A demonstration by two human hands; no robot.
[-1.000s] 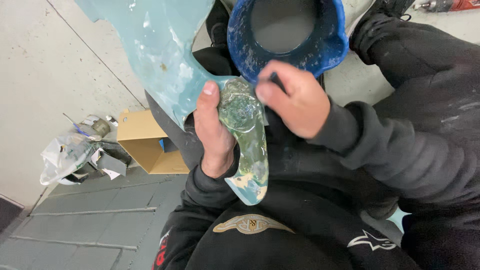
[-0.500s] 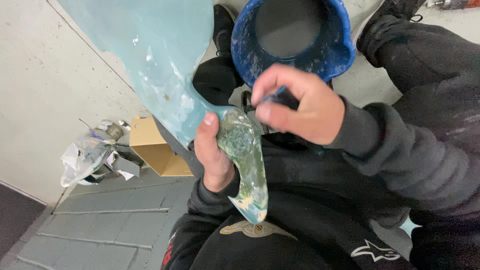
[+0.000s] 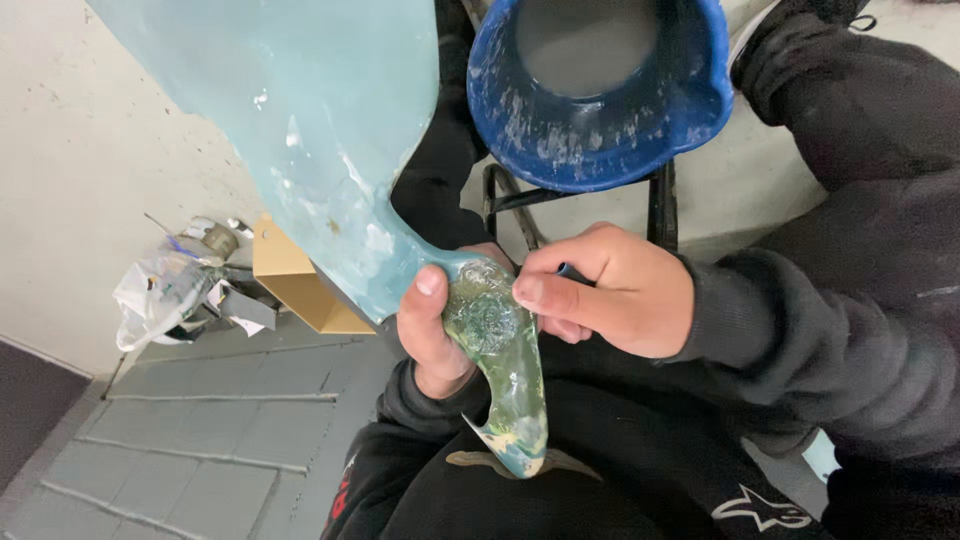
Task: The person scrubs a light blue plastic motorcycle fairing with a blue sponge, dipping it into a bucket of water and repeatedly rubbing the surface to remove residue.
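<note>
My left hand [image 3: 437, 330] grips the narrow curved end of a large pale blue moulded panel [image 3: 310, 130], thumb on its face. That end [image 3: 500, 370] is glossy, greenish and mottled, tapering to a pointed tip over my lap. My right hand [image 3: 605, 290] is closed on a small dark blue object whose tip shows above the fingers, and its thumb and forefinger press against the greenish end. Both arms are in black sleeves.
A blue bucket [image 3: 600, 150] with grey liquid and a spattered inner wall sits on a black metal frame [image 3: 510, 205] just beyond my hands. A tan cardboard box [image 3: 290, 280] and crumpled plastic waste [image 3: 165, 290] lie on the grey tiled floor [image 3: 220, 420] at left.
The view has shifted closer, so panel and bucket look larger. My right hand has slid slightly down along the greenish end. My left hand keeps its grip.
</note>
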